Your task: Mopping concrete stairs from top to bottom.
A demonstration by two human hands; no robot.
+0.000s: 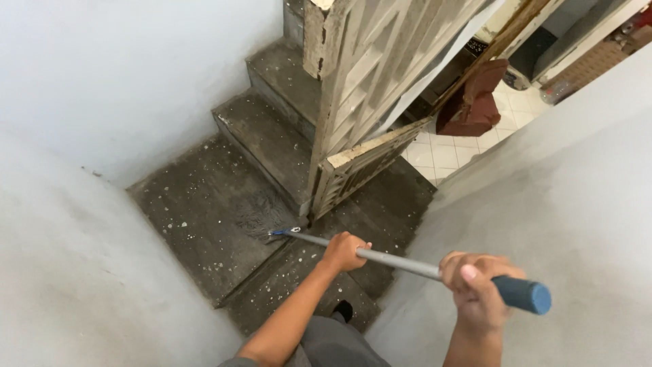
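Observation:
I look down a grey concrete staircase landing (197, 204). Both my hands grip a mop with a grey metal pole (394, 261) and a blue end grip (523, 294). My left hand (345, 250) is closed around the pole about midway along it. Near the blue grip, my right hand (475, 285) holds the top of the pole. The dark flat mop head (261, 217) rests on the landing at the foot of the lowest upper step, beside the base of the railing.
Concrete steps (272, 129) rise ahead toward the top. A worn, pale wooden balustrade (360, 102) divides the flights. Plain walls close in on the left (81, 238) and right (564, 204). Below, a white tiled floor (455, 149) holds a reddish-brown object (475, 102).

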